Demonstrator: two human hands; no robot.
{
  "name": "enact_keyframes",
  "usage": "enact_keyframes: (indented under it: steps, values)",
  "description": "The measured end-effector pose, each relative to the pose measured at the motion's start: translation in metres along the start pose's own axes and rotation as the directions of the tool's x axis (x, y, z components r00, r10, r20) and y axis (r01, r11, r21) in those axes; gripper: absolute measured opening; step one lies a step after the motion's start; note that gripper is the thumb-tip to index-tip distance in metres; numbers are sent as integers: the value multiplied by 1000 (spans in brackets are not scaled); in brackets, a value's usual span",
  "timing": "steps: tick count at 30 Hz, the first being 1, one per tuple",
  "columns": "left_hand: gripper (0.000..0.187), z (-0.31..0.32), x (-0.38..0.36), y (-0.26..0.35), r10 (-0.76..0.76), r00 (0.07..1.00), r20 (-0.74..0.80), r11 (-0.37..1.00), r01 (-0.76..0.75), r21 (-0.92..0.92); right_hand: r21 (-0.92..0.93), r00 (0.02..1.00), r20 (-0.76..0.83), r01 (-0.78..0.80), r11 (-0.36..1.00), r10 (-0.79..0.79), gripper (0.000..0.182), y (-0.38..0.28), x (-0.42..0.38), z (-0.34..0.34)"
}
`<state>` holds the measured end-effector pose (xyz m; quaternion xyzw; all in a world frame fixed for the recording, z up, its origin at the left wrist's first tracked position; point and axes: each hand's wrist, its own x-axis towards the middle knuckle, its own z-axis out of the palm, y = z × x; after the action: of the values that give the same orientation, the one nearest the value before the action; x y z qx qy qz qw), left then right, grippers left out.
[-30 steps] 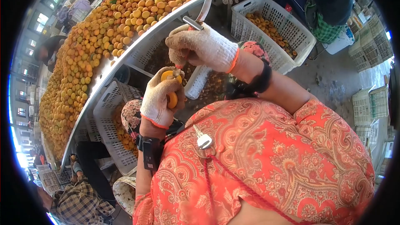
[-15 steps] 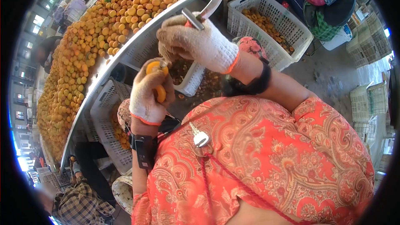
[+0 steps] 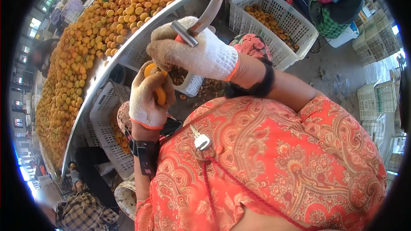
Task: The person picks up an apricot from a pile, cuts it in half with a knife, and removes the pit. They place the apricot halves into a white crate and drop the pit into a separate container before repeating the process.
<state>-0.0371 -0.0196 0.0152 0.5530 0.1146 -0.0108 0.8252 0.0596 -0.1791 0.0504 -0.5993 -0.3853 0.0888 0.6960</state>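
Note:
My right hand (image 3: 195, 51), in a white knit glove with brown-stained fingers, is closed around a curved metal tool (image 3: 212, 10). A short metal cylinder (image 3: 184, 34) and a bit of red show where the tool leaves the fist; its working end is hidden. My left hand (image 3: 147, 96), in a similar stained glove, grips an orange apricot (image 3: 161, 96) that looks cut open. The right fingers meet the upper side of this fruit, next to the left fingertips.
A long metal-edged table (image 3: 96, 81) bears a heap of apricots (image 3: 81, 55). White crates of fruit stand at the left (image 3: 100, 107) and upper right (image 3: 299, 47). Another crate (image 3: 195, 84) lies beneath my hands. Other people sit at the upper right and lower left.
My right hand has moved left and down onto the apricot, and the tool has tilted with it. The left hand still holds the fruit, slightly further left.

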Motion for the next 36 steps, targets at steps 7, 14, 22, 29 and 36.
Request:
enact_keyframes:
  steps: [7, 14, 22, 29, 36]
  values:
    - [30, 5, -8, 6, 9, 997, 79, 967, -28, 253, 73, 965, 124, -240, 968, 230, 20, 8, 7, -6]
    - [37, 16, -12, 7, 6, 999, -41, 983, 1, 186, 365, 945, 90, -325, 872, 314, 27, 5, 0, -14]
    - [42, 8, -8, 5, 33, 998, 56, 998, -36, 52, 687, 895, 159, -403, 605, 416, 27, 26, 5, -15]
    - [31, 16, 5, 0, 13, 999, -46, 999, -12, 42, 602, 895, -23, -343, 721, 445, 26, 26, 7, -6]
    - [26, 9, 37, -12, 144, 980, -134, 944, -95, 316, 707, 746, -120, -400, 584, 656, 17, 32, 9, -9]
